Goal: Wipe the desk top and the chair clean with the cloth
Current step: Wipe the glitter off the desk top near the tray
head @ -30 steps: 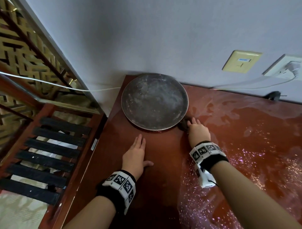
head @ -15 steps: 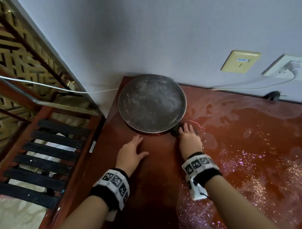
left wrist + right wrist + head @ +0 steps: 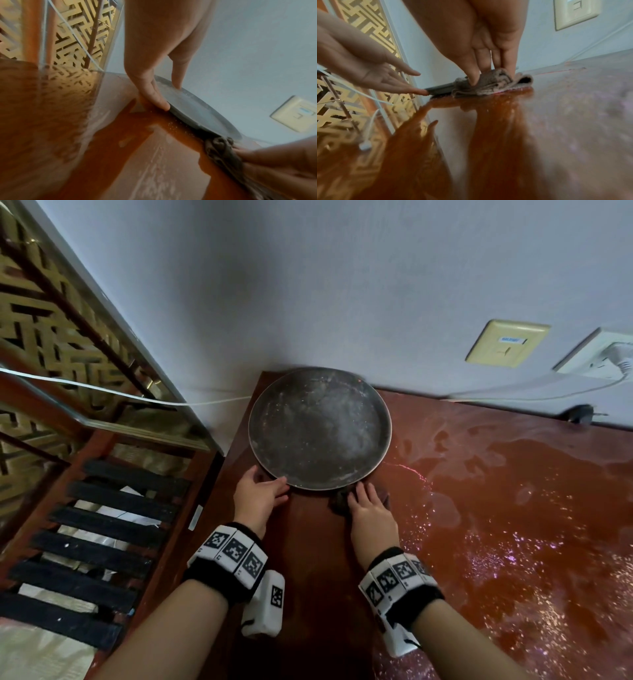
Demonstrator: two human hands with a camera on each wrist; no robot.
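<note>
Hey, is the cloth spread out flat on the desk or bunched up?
Bunched up. The cloth lies in rumpled folds on the desk under the right hand, whose fingertips press on it.

tray (image 3: 318, 433) blocks corner, desk (image 3: 513, 542) rightward open

— What am I looking at, surface-wise?
— I'm seeing the desk top (image 3: 513, 525) showing glossy reddish wood, wet-streaked. The tray (image 3: 318, 433) is looking like dull, dusty metal; the cloth (image 3: 489, 83) is looking coarse, knitted, brownish.
</note>
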